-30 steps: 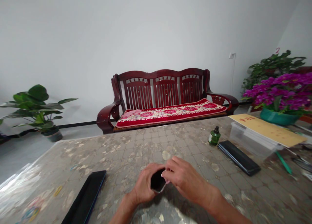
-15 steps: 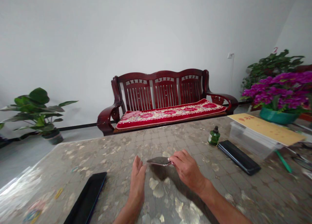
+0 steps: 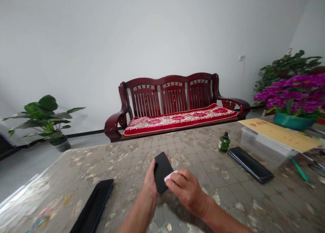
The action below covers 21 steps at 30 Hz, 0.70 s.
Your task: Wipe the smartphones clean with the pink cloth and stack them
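Black screen upward, a smartphone [image 3: 162, 172] is tilted above the table, with its lower end towards me. My left hand [image 3: 151, 180] holds it by the left edge, and some fingertips show past its far right side. A small pale pink piece [image 3: 170, 175], perhaps folded tissue or cloth, is pinched in my right hand [image 3: 186, 189]. That piece lies against the right side of the phone's screen. The right thumb and curled fingers are closed round it, so most of it is hidden.
A long black object [image 3: 92, 206] lies at left near coloured bands [image 3: 42, 221]. To the right are a green bottle [image 3: 223, 142], a black case [image 3: 250, 165], a clear plastic box [image 3: 264, 146] under a yellow envelope [image 3: 281, 135], and a flower pot [image 3: 293, 120]. Beyond stands a wooden bench [image 3: 172, 91].
My left hand, open beside the phone before, now holds it. The phone has turned from nearly edge-on to screen up. My right hand now presses the pale piece to the screen.
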Each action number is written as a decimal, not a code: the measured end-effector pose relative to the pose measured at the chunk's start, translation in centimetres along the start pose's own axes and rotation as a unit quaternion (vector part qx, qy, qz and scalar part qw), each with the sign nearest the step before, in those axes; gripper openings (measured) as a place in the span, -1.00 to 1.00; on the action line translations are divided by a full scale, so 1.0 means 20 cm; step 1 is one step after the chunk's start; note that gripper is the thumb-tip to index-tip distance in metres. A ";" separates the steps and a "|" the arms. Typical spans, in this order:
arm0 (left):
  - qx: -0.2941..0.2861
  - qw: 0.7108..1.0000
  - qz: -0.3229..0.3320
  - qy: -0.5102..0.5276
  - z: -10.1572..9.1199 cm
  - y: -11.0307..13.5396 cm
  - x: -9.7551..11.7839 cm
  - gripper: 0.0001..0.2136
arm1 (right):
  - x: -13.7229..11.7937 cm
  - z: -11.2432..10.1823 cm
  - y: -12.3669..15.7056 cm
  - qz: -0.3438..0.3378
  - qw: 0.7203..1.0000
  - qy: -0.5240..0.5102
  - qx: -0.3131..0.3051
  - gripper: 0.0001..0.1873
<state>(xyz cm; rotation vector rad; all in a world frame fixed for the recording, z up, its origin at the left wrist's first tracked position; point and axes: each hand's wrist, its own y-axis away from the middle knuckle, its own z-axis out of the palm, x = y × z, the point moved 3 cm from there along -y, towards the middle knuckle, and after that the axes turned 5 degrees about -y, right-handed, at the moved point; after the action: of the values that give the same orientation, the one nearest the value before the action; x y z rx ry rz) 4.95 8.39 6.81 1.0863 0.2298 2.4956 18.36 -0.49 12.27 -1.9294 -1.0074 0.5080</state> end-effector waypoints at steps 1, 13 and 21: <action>-0.016 0.999 -0.014 0.034 0.02 0.01 0.00 -0.62 | -0.01 -0.01 -0.01 -0.009 1.000 -0.007 -0.003 -0.80; -0.058 0.982 -0.084 0.158 -0.16 -0.01 -0.12 -0.77 | -0.09 0.02 -0.06 0.018 0.969 -0.178 -0.171 -0.86; -0.090 0.972 -0.096 0.193 -0.13 0.01 -0.15 -0.74 | -0.01 0.03 -0.08 0.095 0.955 -0.244 -0.140 -0.73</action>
<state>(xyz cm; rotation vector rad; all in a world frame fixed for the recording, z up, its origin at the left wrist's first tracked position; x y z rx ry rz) 4.78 7.04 3.02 0.4755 0.2012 2.4719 17.05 0.11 13.33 -2.2208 -1.2601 1.0386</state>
